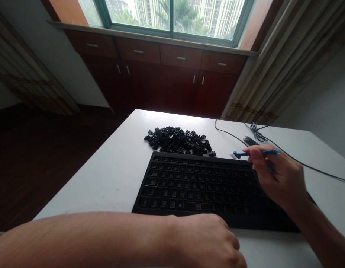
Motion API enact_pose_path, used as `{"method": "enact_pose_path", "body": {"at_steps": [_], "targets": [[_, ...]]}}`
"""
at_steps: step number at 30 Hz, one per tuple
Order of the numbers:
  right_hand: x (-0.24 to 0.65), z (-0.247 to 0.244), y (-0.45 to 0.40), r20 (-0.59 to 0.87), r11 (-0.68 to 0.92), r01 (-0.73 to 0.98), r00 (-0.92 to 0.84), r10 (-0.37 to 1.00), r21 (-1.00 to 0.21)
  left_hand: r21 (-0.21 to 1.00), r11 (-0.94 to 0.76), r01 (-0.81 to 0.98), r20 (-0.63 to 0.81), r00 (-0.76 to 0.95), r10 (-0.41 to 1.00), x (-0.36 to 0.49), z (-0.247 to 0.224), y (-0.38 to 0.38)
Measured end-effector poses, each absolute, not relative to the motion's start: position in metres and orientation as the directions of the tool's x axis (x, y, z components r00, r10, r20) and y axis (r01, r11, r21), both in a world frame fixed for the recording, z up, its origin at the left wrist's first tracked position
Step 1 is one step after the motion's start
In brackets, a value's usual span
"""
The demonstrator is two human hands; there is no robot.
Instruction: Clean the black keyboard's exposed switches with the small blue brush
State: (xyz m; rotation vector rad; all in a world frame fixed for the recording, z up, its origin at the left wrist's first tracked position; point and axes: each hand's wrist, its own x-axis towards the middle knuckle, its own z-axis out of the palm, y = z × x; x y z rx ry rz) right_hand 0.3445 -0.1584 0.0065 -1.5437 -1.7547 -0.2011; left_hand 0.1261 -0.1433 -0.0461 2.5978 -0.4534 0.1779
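Here, the right hand (277, 175) pinches a blue plastic pick (256, 153) above the far right of a black keyboard (194, 186); the left hand (206, 240), curled, lies over its near edge. Loose black keycaps (176, 140) sit piled just beyond it on the bench (86, 186).

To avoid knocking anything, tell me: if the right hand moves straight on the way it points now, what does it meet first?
Probably the pile of black keycaps, where the blue tool in the right hand points; depth is unclear.

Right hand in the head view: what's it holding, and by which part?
The right hand pinches a slender blue plastic keycap puller around the middle of its shaft, between thumb and fingertips.
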Motion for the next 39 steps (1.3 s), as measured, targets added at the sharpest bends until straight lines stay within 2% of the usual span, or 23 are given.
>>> {"method": "enact_pose_path", "body": {"at_steps": [2,4,6,7,8,9,12,13,15,19,26,29,32,34,36,37,39], "targets": [[0.341,0.005,-0.159,0.562,0.246,0.833,0.092,0.822,-0.496,0.432,-0.825,-0.364,0.232,0.929,-0.288,0.125,-0.046,-0.143],[0.336,0.002,-0.159,0.41,0.205,0.684,0.15,0.9,-0.7,0.41,-0.828,-0.382,0.268,0.918,-0.291,0.124,-0.047,-0.142],[0.33,-0.001,-0.157,0.245,0.15,0.543,0.107,0.964,-0.826,0.398,-0.823,-0.405,0.3,0.905,-0.301,0.123,-0.048,-0.141],[0.328,-0.002,-0.157,0.226,0.155,0.536,0.069,0.972,-0.83,0.396,-0.819,-0.416,0.311,0.9,-0.307,0.122,-0.048,-0.141],[0.326,-0.002,-0.157,0.266,0.199,0.578,0.034,0.963,-0.791,0.394,-0.816,-0.422,0.319,0.896,-0.309,0.122,-0.049,-0.141],[0.325,-0.002,-0.157,0.354,0.271,0.65,-0.003,0.935,-0.71,0.394,-0.814,-0.427,0.325,0.893,-0.311,0.122,-0.049,-0.141],[0.322,0.002,-0.159,0.633,0.451,0.817,-0.142,0.761,-0.359,0.385,-0.825,-0.413,0.324,0.898,-0.298,0.121,-0.05,-0.143],[0.321,0.003,-0.16,0.667,0.473,0.832,-0.179,0.723,-0.29,0.381,-0.83,-0.407,0.318,0.901,-0.295,0.12,-0.05,-0.144],[0.321,0.005,-0.161,0.686,0.485,0.838,-0.202,0.699,-0.249,0.372,-0.839,-0.398,0.301,0.906,-0.297,0.12,-0.049,-0.145],[0.321,0.003,-0.162,0.667,0.469,0.843,-0.191,0.72,-0.265,0.359,-0.838,-0.411,0.265,0.906,-0.33,0.121,-0.047,-0.142],[0.32,-0.001,-0.162,0.605,0.385,0.838,-0.085,0.792,-0.386,0.305,-0.865,-0.399,0.246,0.91,-0.333,0.121,-0.045,-0.143],[0.318,-0.001,-0.163,0.533,0.31,0.783,0.032,0.846,-0.539,0.279,-0.878,-0.389,0.25,0.912,-0.325,0.12,-0.043,-0.145],[0.317,-0.001,-0.163,0.355,0.224,0.589,0.115,0.928,-0.776,0.269,-0.879,-0.394,0.265,0.908,-0.326,0.119,-0.043,-0.146],[0.319,-0.002,-0.161,0.23,0.151,0.463,0.119,0.966,-0.873,0.264,-0.88,-0.395,0.272,0.906,-0.325,0.12,-0.043,-0.146],[0.321,-0.004,-0.159,0.186,0.114,0.446,0.12,0.975,-0.888,0.262,-0.882,-0.392,0.279,0.906,-0.319,0.12,-0.044,-0.147],[0.323,-0.005,-0.158,0.215,0.128,0.493,0.125,0.968,-0.861,0.265,-0.881,-0.392,0.283,0.905,-0.317,0.12,-0.044,-0.148],[0.325,-0.005,-0.157,0.372,0.223,0.659,0.093,0.923,-0.718,0.269,-0.881,-0.389,0.293,0.905,-0.31,0.12,-0.045,-0.148]]}}
